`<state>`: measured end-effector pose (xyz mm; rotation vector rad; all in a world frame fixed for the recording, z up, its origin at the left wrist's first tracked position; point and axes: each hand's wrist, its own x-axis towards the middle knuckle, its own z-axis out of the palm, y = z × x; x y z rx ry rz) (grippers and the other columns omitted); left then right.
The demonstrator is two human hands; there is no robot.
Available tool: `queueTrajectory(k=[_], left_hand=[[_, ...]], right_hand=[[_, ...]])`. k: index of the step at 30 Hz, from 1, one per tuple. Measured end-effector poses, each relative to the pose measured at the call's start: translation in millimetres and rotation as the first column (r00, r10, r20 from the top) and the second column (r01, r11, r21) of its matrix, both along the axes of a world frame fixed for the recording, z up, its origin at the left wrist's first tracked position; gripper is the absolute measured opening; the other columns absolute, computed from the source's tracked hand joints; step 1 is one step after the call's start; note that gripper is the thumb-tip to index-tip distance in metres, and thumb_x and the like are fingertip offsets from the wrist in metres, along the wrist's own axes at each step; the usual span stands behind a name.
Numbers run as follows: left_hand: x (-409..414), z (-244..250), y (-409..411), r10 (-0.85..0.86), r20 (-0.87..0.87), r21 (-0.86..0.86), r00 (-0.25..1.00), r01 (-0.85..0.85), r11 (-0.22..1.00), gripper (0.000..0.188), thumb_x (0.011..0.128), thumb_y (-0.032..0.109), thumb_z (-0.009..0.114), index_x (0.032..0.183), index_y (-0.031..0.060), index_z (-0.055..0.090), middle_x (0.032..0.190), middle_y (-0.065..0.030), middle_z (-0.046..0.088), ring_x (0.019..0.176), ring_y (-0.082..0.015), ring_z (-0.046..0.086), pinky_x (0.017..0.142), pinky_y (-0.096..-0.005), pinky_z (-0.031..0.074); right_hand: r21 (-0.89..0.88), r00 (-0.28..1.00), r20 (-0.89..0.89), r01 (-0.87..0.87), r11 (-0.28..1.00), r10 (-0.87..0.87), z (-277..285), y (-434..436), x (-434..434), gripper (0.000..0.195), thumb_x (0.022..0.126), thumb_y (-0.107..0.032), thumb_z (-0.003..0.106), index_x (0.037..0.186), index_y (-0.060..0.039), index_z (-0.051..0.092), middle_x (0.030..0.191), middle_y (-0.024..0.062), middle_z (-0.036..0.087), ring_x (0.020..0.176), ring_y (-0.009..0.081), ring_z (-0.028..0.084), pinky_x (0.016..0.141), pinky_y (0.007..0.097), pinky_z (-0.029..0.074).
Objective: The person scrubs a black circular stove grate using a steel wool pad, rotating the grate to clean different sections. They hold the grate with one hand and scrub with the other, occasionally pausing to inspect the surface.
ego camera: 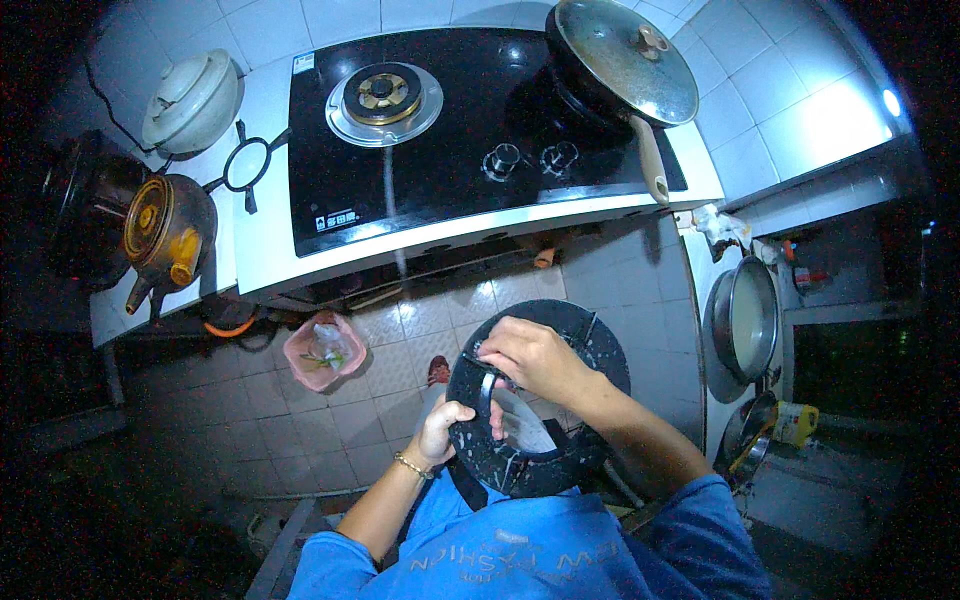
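Note:
A wide black burner ring (592,375), probably a wok stand or windshield for a gas hob, is held tilted in front of my body. Its surface is speckled with pale marks, and raised ribs cross it. My left hand (442,427) grips the left rim, thumb on top, with fingers showing through the central hole. Over the upper left of the ring, my right hand (532,356) has its fingers bent and pinched at a rib beside the hole. Whether something small is also between those fingertips is hidden.
Ahead is a black glass gas hob (450,172) with a bare burner (382,94) and a lidded frying pan (622,67). A trivet (247,165), clay pot (165,225) and white casserole (191,101) stand left. A pink bin (326,352) is on the floor; metal basins (742,319) stand right.

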<state>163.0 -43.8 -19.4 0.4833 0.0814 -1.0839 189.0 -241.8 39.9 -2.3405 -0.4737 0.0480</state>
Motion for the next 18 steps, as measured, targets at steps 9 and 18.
queueTrajectory(k=[9,18], left_hand=[[4,4,2,-0.038,0.098,0.052,0.994,0.033,0.998,0.060,0.074,0.018,0.050,0.128,-0.0052,0.042,0.086,-0.0138,0.062,0.078,-0.0227,0.062,0.076,-0.0356,0.052],[2,1,3,-0.055,0.060,0.041,0.997,0.052,0.998,0.064,0.072,0.020,0.052,0.130,-0.0047,0.040,0.084,-0.0138,0.061,0.077,-0.0250,0.062,0.077,-0.0388,0.051]], right_hand=[[-0.026,0.992,0.125,-0.017,1.000,0.020,0,3,5,0.009,0.078,-0.007,0.067,0.084,-0.0013,0.064,0.085,0.0116,0.062,0.080,0.0281,0.063,0.070,0.0356,0.053],[-0.137,0.978,0.208,0.008,0.991,0.021,-5,-7,1,0.008,0.079,-0.006,0.067,0.084,-0.0014,0.065,0.084,0.0115,0.062,0.077,0.0274,0.063,0.067,0.0360,0.053]])
